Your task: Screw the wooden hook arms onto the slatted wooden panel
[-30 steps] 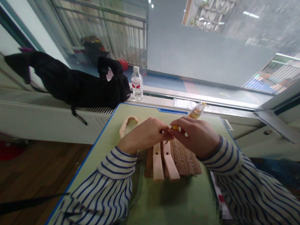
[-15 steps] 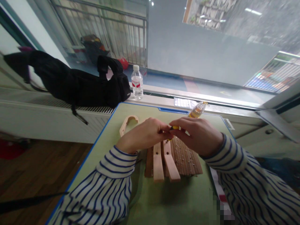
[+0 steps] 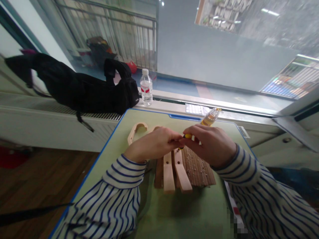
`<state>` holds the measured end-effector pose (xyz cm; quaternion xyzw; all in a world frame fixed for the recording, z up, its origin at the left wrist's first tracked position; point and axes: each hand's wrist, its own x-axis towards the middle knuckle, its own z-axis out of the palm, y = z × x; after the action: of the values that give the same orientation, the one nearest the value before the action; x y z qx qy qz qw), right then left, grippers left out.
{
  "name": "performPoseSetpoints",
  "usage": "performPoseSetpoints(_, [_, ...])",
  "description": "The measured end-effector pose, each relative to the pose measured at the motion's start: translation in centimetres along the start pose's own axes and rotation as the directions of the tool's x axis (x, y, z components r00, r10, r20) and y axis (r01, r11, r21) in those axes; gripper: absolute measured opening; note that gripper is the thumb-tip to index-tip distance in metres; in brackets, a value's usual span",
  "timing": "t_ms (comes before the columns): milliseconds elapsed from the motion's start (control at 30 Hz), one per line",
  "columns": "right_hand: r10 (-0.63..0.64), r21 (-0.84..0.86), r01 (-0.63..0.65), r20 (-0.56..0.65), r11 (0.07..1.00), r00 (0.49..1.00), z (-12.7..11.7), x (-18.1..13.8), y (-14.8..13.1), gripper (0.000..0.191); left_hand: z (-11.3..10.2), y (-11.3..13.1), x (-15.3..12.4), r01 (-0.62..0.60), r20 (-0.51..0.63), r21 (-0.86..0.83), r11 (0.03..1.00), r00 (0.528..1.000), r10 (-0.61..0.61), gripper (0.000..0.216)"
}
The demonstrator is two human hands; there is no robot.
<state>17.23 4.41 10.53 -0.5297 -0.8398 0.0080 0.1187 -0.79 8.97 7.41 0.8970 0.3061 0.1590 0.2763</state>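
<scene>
My right hand (image 3: 210, 144) is closed, thumb and fingers round a small yellow-and-black tool (image 3: 188, 136), perhaps a screwdriver; most of it is hidden. Opposite it, my left hand (image 3: 161, 142) pinches with its fingertips close to the tool's black part. What those fingertips hold is covered. Below both hands lie two pale wooden pieces, a left one (image 3: 168, 179) and a bent right one (image 3: 183, 181), each with a dark hole. They rest on a ridged brown board (image 3: 199, 169) dotted with small holes or screw heads. A yellow bit shows under the fingertips.
A curved wooden hook (image 3: 136, 131) lies left on the green, blue-edged table (image 3: 184, 219), another partly behind my left hand. Past my right hand is a clear-and-yellow object (image 3: 210, 117). A water bottle (image 3: 146, 88) and a black bag (image 3: 94, 91) sit by the window.
Both hands have shifted very slightly, uncovering part of a second curved wooden piece behind my left hand. A little more of the yellow-and-black tool shows. The wooden pieces and board stay put.
</scene>
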Motion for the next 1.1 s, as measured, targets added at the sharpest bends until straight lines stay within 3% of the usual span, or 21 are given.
performPoseSetpoints(367, [-0.011, 0.033, 0.010, 0.026, 0.999, 1.000, 0.0, 0.2, 0.0, 0.032, 0.1, 0.0, 0.1, 0.037, -0.060, -0.062, 0.997, 0.997, -0.041, 0.022])
performPoseSetpoints(467, [-0.054, 0.078, 0.048, 0.079, 0.996, 0.995, -0.4, 0.2, 0.2, 0.035, 0.1, 0.0, 0.2, 0.039, -0.055, -0.066, 0.997, 0.998, -0.043, 0.020])
performPoseSetpoints(600, [-0.117, 0.128, 0.109, 0.062, 0.986, 0.991, -1.0, 0.2, 0.7, 0.032, 0.1, -0.3, 0.3, 0.062, -0.039, -0.094, 0.994, 0.997, -0.066, 0.018])
performPoseSetpoints(800, [-0.189, 0.066, 0.183, 0.095, 0.981, 0.977, -1.7, 0.4, 1.0, 0.028, 0.4, -0.5, 0.2, 0.069, -0.037, -0.080, 0.994, 0.997, -0.072, 0.019])
performPoseSetpoints(1100, [-0.151, -0.026, 0.158, 0.169, 0.987, 0.974, -2.1, 1.0, 1.1, 0.030, 0.5, -0.4, 0.2, 0.041, -0.015, -0.051, 0.998, 0.999, -0.042, 0.021])
